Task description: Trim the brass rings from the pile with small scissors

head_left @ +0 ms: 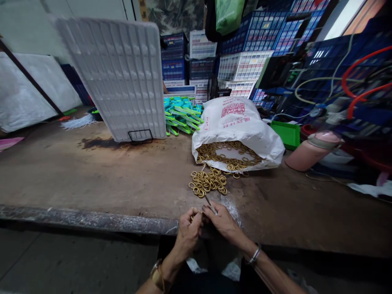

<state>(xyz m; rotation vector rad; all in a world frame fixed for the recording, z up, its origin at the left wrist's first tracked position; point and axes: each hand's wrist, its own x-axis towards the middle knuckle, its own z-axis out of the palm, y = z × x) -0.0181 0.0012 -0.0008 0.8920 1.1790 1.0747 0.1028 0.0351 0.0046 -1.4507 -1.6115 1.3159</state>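
Observation:
My left hand (pixel 189 232) is closed at the front edge of the table, pinching a gold-coloured ring (pixel 192 219) mostly hidden by the fingers. Close beside it, my right hand (pixel 223 220) is wrapped round a small knife-like tool (pixel 210 202), its thin dark tip pointing away from me. The fingertips of both hands nearly meet over the ring. Just beyond them lies a loose pile of gold-coloured rings (pixel 208 182). Behind the pile, a white woven sack (pixel 239 122) lies on its side, its mouth facing me, with many more rings inside.
A white ribbed panel (pixel 122 77) stands upright in a black wire stand (pixel 140 136). Bright green and teal plastic pieces (pixel 183 116) are heaped behind. To the right are a pink bottle (pixel 315 150) and a green tray (pixel 286 134). Stacked crates (pixel 239 67) line the back.

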